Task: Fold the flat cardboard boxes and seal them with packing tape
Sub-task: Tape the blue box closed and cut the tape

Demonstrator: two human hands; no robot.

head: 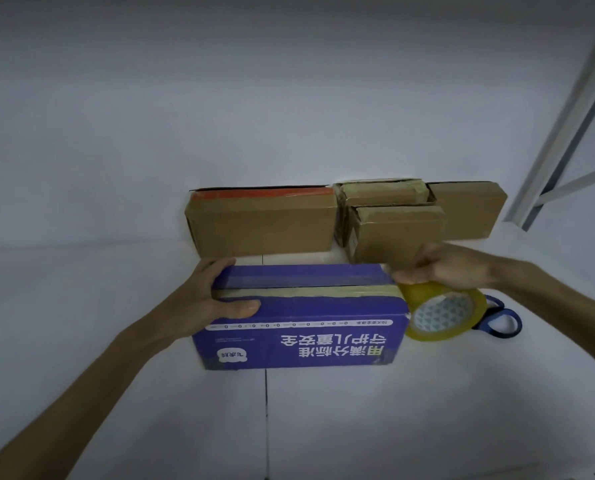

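Note:
A folded blue cardboard box (pixel 299 337) with white print stands on the white floor in front of me. A yellowish strip of tape (pixel 306 292) runs along its top seam from left to right. My left hand (pixel 216 296) holds the box's left end, fingers over the top and thumb pressing the front flap. My right hand (pixel 445 263) grips a roll of yellow packing tape (pixel 443 315) just off the box's right end, and the strip leads into the roll.
Several brown cardboard boxes (pixel 261 223) stand in a row against the white wall behind the blue box. Blue-handled scissors (pixel 496 322) lie on the floor right of the tape roll. A white metal frame (pixel 566 133) leans at the far right.

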